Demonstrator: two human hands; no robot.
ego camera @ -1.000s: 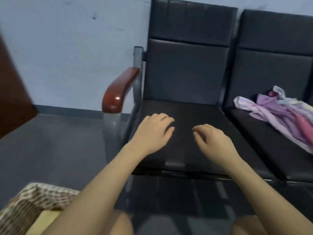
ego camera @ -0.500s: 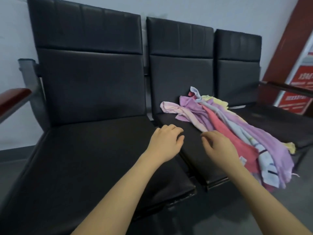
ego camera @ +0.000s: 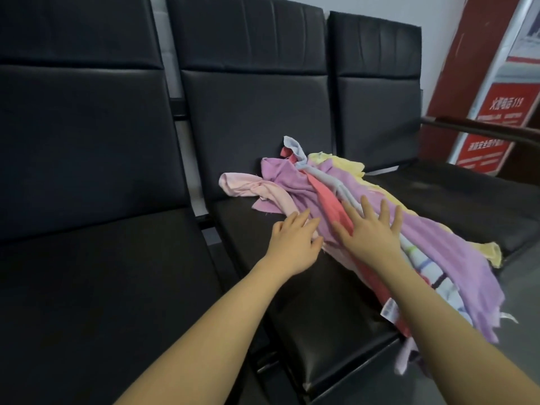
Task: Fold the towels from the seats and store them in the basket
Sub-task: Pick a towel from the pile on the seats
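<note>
A tangled pile of towels (ego camera: pixel 301 185) in purple, pink, red, yellow and striped white lies across the middle black seat (ego camera: pixel 292 311) and hangs over its front right edge. My right hand (ego camera: pixel 369 232) is spread with straight fingers on top of the pile, over the red and purple towels. My left hand (ego camera: pixel 293 239) reaches in beside it, fingers straight, its fingertips touching the pink towel at the pile's left edge. The basket is out of view.
Three black padded seats stand in a row; the left seat (ego camera: pixel 96 287) is bare. A dark armrest (ego camera: pixel 482 130) bounds the right seat (ego camera: pixel 455 197). A red sign board (ego camera: pixel 493 109) leans at the far right.
The view has swung right from the left seat to the middle one. Both hands moved forward, uncurled, and now lie on the towel pile.
</note>
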